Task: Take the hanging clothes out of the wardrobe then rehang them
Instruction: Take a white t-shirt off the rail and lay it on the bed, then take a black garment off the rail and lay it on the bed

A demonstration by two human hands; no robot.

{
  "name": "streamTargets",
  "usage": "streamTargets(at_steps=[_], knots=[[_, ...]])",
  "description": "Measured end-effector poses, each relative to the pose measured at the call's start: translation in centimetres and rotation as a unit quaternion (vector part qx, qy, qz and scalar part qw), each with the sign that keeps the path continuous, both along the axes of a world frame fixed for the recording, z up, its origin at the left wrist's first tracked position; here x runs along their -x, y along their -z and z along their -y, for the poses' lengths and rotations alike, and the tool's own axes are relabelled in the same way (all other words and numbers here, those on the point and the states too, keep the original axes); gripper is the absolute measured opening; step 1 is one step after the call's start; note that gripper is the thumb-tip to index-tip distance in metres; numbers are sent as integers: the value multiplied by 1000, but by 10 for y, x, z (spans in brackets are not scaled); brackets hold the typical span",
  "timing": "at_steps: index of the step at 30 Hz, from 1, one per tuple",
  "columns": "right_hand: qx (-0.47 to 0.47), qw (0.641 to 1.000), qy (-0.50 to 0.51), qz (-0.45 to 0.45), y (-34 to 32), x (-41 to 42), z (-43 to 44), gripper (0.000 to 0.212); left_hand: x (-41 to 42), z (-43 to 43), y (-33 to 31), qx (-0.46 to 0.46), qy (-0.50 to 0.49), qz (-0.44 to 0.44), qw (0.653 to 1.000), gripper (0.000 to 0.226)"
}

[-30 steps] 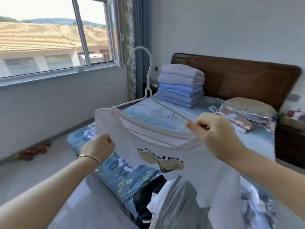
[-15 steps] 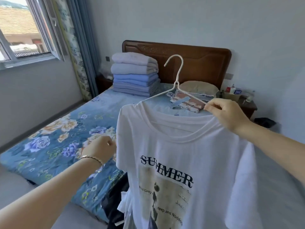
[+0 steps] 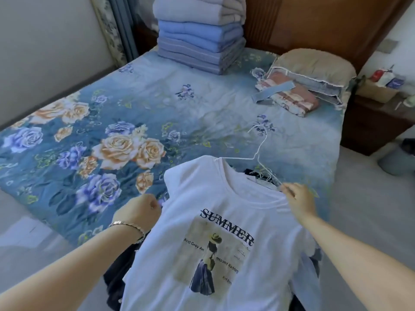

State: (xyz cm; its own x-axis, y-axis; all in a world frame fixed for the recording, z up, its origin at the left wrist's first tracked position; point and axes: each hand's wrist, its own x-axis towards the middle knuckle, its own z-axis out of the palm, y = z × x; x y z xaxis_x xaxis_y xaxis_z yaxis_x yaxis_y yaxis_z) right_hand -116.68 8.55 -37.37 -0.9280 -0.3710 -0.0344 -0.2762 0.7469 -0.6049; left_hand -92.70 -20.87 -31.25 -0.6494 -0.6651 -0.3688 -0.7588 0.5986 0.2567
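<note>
White T-shirt (image 3: 213,243) is on a wire hanger (image 3: 258,153), held over a heap of dark clothes (image 3: 116,272) at the near edge of the bed (image 3: 112,108). Left hand (image 3: 139,212) is curled up against the sleeve edge, can't tell if it's actually got cloth. Right hand (image 3: 299,199) pinches the hanger wire at the collar. Folded blankets (image 3: 199,41) are stacked at the far edge, pillow (image 3: 314,66) in the far right corner.

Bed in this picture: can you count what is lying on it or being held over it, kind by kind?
Stack of folded blankets: 1
Pillow: 1
Folded patterned cloth: 1
White T-shirt: 1
White hanger: 1 clearly shown
Heap of dark clothes: 1
Total: 6
</note>
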Motion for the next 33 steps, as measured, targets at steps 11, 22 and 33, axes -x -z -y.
streamTargets(at_steps=[11, 22, 33], knots=[[-316, 944, 93, 19, 110, 48, 51, 26, 40, 22, 66, 10, -54, 51, 997, 22], [-262, 932, -225, 113, 24, -70, 191, 24, -80, 60, 25, -37, -162, 44, 985, 16], [-234, 755, -613, 3, -144, -414, 362, 29, -420, 65, -83, 9, -355, 20, 934, 10]])
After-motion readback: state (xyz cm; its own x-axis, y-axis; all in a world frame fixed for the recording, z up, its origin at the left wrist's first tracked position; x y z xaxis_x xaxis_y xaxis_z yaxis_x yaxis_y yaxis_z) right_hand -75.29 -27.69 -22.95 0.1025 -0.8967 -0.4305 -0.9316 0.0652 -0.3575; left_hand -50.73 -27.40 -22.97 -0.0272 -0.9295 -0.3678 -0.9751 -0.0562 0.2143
